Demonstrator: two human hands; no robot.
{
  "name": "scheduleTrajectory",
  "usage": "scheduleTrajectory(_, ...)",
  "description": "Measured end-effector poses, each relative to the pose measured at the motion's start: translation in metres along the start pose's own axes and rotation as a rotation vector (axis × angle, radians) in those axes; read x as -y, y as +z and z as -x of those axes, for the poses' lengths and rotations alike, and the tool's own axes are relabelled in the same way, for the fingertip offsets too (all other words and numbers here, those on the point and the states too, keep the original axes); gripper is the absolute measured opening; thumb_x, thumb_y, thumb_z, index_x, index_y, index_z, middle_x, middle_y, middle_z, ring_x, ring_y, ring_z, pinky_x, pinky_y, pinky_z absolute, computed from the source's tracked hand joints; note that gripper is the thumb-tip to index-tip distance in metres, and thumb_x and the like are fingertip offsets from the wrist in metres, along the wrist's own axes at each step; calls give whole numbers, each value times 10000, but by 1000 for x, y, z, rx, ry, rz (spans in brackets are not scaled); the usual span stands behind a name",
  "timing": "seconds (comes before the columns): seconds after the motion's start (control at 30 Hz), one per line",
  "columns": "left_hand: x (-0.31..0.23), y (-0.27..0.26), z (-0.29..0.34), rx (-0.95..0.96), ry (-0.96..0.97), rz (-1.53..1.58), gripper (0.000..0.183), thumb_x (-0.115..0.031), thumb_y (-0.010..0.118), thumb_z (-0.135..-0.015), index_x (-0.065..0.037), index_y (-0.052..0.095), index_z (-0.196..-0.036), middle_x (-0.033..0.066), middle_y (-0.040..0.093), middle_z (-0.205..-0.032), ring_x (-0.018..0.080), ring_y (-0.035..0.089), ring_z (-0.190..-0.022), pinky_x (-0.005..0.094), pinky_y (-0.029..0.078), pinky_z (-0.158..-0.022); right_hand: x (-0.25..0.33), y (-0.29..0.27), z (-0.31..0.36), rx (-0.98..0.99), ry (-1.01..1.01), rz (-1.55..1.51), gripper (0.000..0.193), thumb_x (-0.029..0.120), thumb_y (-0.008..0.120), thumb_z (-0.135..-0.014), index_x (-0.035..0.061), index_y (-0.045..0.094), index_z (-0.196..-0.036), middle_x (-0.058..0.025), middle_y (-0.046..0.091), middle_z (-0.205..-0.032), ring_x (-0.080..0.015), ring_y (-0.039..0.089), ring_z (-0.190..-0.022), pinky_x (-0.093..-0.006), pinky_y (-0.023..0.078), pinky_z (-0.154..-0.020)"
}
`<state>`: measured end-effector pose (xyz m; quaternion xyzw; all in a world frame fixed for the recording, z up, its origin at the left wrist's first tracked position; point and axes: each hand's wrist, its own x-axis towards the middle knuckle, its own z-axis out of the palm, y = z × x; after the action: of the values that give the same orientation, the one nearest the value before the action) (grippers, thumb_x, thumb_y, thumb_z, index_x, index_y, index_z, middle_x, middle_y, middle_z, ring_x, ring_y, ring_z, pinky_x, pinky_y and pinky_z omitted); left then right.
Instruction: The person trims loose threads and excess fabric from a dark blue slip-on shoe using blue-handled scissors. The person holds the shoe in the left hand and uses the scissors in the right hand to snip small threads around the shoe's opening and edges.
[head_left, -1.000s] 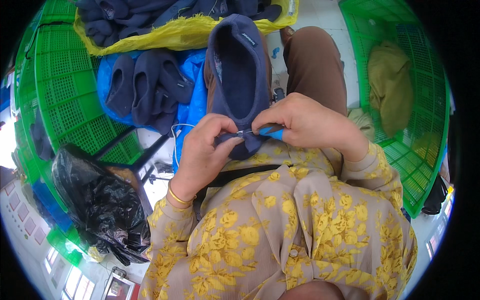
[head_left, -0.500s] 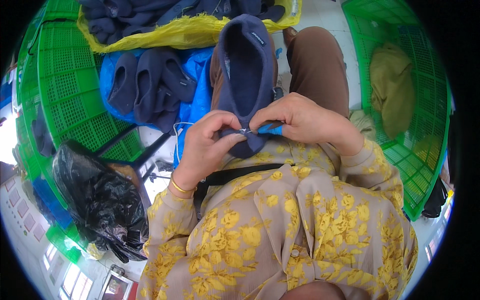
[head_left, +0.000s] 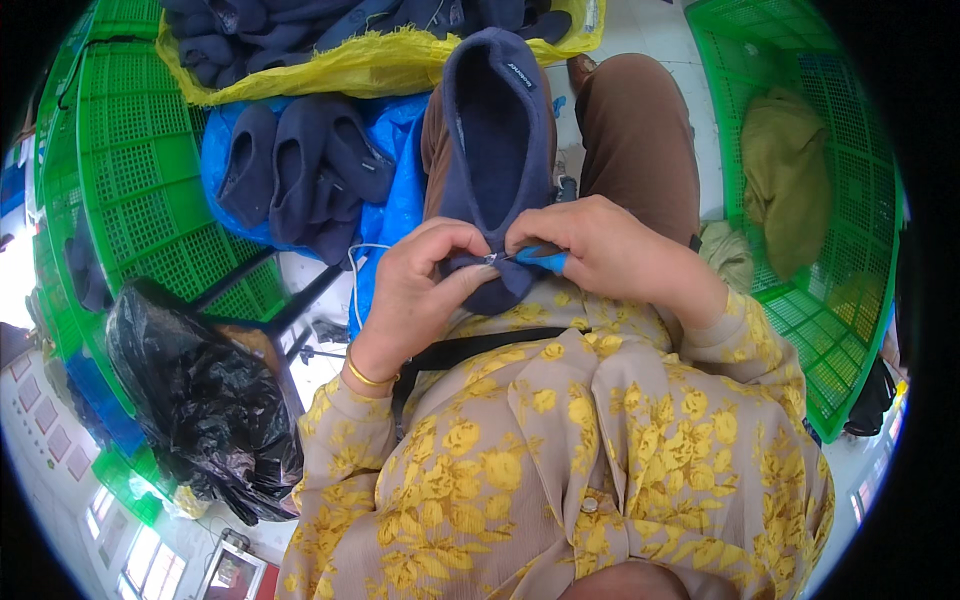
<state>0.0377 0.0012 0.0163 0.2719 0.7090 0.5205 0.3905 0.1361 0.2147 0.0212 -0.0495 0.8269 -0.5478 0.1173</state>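
Observation:
A navy blue slipper (head_left: 545, 150) lies over my lap, its opening facing up and its near end toward my waist. My left hand (head_left: 425, 285) is closed on the slipper's near end, thumb and forefinger pinching the fabric by the opening's edge. Right beside those fingertips, my right hand (head_left: 595, 245) is closed in a pinch at the same edge. Blue wrap covers part of one of its fingers. Between the two hands shows a short, thin, pale glint, too small to tell as thread or needle. The fingers hide most of that spot.
Several navy slippers (head_left: 298, 165) rest on blue plastic sheeting (head_left: 400, 135) at left. Beyond is a yellow sack (head_left: 370, 70) holding more. Green mesh crates stand left (head_left: 140, 170) and right (head_left: 835, 330), the right one holding olive cloth (head_left: 785, 180). A black plastic bag (head_left: 190, 410) sits near left.
My right hand has shifted very slightly and its blue-wrapped finger is turned a little differently. Both hands stay at the slipper's near end, and the slipper has hardly moved.

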Motion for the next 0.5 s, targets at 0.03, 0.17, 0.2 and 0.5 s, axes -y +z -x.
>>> scheduleTrajectory(0.03,-1,0,1,-1,4,-6,181,51,731,-777,4,645,-929,11,593,-911,59,545,-788,191,437,-681,1,1,2,2,35,-1,297,-59,540,-777,58,591,-1046,-166,682,-904,-374,658,-847,-433,513,-715)
scheduleTrajectory(0.17,-1,3,0,-3,43,-35,187,44,734,-778,5,642,-935,10,599,-911,55,542,-780,190,433,-674,0,2,3,4,22,42,259,-49,540,-791,51,530,-1030,-170,674,-905,-403,646,-850,-456,503,-701)
scheduleTrajectory(0.2,-3,3,0,-14,40,-57,186,30,739,-770,-3,647,-928,28,610,-904,94,558,-772,213,441,-667,0,3,3,-5,12,51,248,-47,541,-793,47,527,-1022,-173,670,-897,-408,643,-845,-461,500,-696)
scheduleTrajectory(0.5,-4,10,-2,-54,132,-136,213,20,747,-762,0,652,-952,59,638,-914,151,600,-793,249,470,-689,13,4,0,66,89,7,337,-51,524,-800,46,438,-1111,-232,641,-853,-451,623,-814,-508,477,-680)
